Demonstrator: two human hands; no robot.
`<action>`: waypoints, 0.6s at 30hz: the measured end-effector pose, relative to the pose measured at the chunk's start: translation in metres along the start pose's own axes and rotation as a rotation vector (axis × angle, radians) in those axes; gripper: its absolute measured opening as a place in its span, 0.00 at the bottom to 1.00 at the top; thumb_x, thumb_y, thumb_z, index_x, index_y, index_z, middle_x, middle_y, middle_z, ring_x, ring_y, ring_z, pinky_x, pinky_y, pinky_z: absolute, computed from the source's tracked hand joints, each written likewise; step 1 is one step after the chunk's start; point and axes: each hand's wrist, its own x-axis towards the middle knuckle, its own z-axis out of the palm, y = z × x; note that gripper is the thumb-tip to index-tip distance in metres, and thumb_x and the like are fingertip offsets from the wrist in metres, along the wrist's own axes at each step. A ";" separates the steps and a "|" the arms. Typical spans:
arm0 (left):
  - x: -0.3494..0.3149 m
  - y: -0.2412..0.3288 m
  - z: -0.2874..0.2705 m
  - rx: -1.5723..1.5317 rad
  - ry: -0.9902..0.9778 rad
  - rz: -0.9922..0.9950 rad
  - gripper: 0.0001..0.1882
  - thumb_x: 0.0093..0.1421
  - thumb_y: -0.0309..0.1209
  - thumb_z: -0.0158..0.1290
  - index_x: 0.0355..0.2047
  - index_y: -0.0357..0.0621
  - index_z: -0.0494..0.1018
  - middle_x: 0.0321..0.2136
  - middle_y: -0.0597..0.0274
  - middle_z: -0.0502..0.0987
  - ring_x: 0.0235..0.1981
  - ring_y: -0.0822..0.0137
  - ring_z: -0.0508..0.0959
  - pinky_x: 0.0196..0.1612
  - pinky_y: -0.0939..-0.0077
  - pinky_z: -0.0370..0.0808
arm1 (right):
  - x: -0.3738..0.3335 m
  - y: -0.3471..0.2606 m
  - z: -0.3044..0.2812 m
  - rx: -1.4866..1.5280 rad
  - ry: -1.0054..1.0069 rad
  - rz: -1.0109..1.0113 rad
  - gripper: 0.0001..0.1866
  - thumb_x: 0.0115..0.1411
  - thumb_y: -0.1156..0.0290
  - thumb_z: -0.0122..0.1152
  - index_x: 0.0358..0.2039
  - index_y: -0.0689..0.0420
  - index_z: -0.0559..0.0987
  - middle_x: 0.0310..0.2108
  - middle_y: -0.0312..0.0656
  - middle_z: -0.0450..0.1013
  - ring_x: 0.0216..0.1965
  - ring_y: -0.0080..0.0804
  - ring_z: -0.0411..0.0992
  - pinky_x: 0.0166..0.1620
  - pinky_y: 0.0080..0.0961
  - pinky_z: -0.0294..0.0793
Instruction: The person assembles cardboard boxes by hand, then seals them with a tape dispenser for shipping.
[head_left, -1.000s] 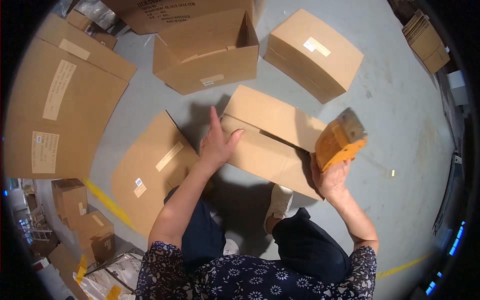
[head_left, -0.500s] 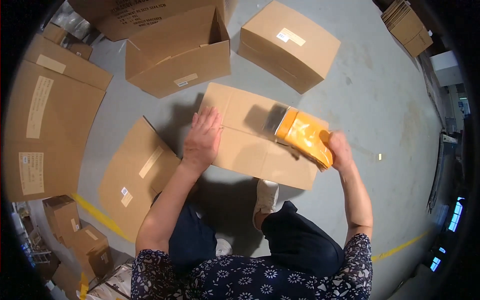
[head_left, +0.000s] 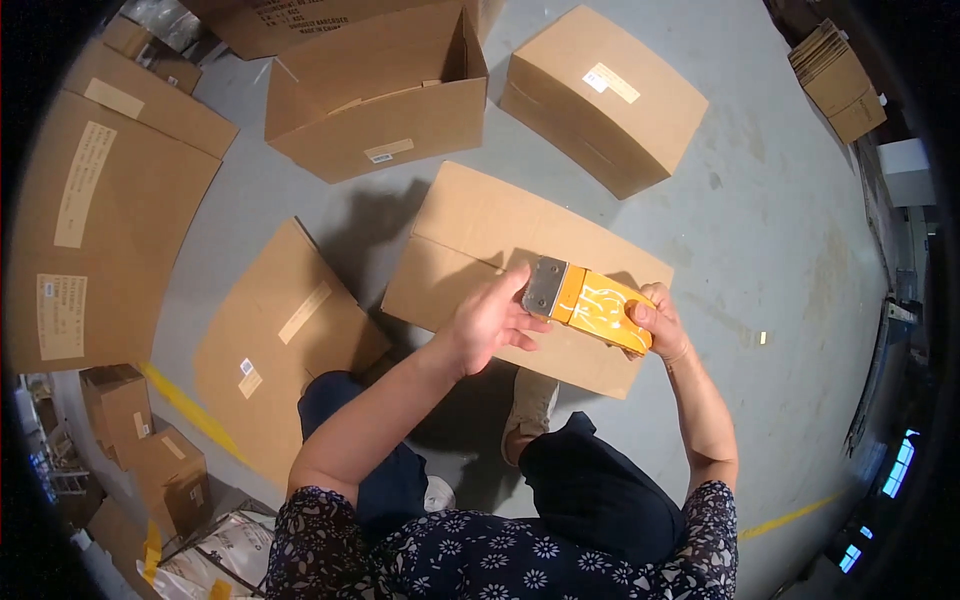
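Observation:
My right hand is closed around the back end of an orange tape dispenser with a shiny strip across its top. Its riveted grey metal end, with a toothed edge, points left. My left hand is at that metal end, fingers apart; whether the fingertips touch it, I cannot tell. Below the dispenser a closed cardboard box lies on the floor, its flaps meeting along a seam. Neither hand is resting on the box.
An open carton and a closed carton stand beyond. To the left are a flattened cardboard piece and a large labelled carton. Smaller boxes sit at lower left. Folded cardboard is at far right.
My left hand has lifted off the box top and moved right to the dispenser's metal end. The dispenser, still in my right hand, has shifted slightly down and its blur is gone.

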 end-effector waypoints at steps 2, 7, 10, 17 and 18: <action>0.007 0.003 -0.002 -0.041 -0.046 -0.042 0.27 0.65 0.52 0.40 0.52 0.44 0.64 0.44 0.55 0.75 0.41 0.60 0.77 0.39 0.70 0.74 | 0.001 0.002 0.000 -0.002 0.001 -0.010 0.23 0.56 0.53 0.62 0.16 0.61 0.75 0.13 0.36 0.70 0.12 0.19 0.65 0.15 0.17 0.62; 0.015 -0.004 -0.011 -0.226 -0.104 -0.094 0.23 0.66 0.47 0.41 0.52 0.44 0.65 0.45 0.54 0.74 0.44 0.60 0.75 0.48 0.65 0.73 | 0.001 0.001 -0.002 0.014 0.028 0.026 0.24 0.55 0.52 0.62 0.16 0.62 0.75 0.12 0.38 0.70 0.11 0.21 0.66 0.14 0.17 0.63; 0.016 -0.007 -0.016 -0.182 -0.073 -0.039 0.21 0.68 0.42 0.40 0.53 0.39 0.65 0.46 0.52 0.74 0.48 0.58 0.75 0.51 0.59 0.72 | -0.001 -0.001 -0.001 0.015 0.019 0.034 0.25 0.55 0.51 0.61 0.16 0.62 0.75 0.12 0.38 0.70 0.11 0.22 0.67 0.14 0.17 0.63; 0.013 -0.006 -0.013 -0.111 -0.001 0.058 0.17 0.66 0.37 0.44 0.49 0.37 0.68 0.45 0.53 0.74 0.48 0.60 0.75 0.52 0.60 0.72 | 0.002 -0.010 -0.004 0.013 -0.097 0.084 0.23 0.56 0.53 0.61 0.19 0.63 0.76 0.14 0.40 0.72 0.13 0.25 0.70 0.16 0.19 0.68; 0.013 -0.008 -0.014 -0.122 0.004 0.086 0.16 0.66 0.36 0.45 0.48 0.36 0.69 0.43 0.54 0.75 0.45 0.62 0.76 0.50 0.63 0.74 | 0.003 -0.018 -0.001 0.001 -0.112 0.174 0.21 0.57 0.55 0.60 0.21 0.64 0.77 0.16 0.41 0.73 0.14 0.26 0.71 0.18 0.19 0.70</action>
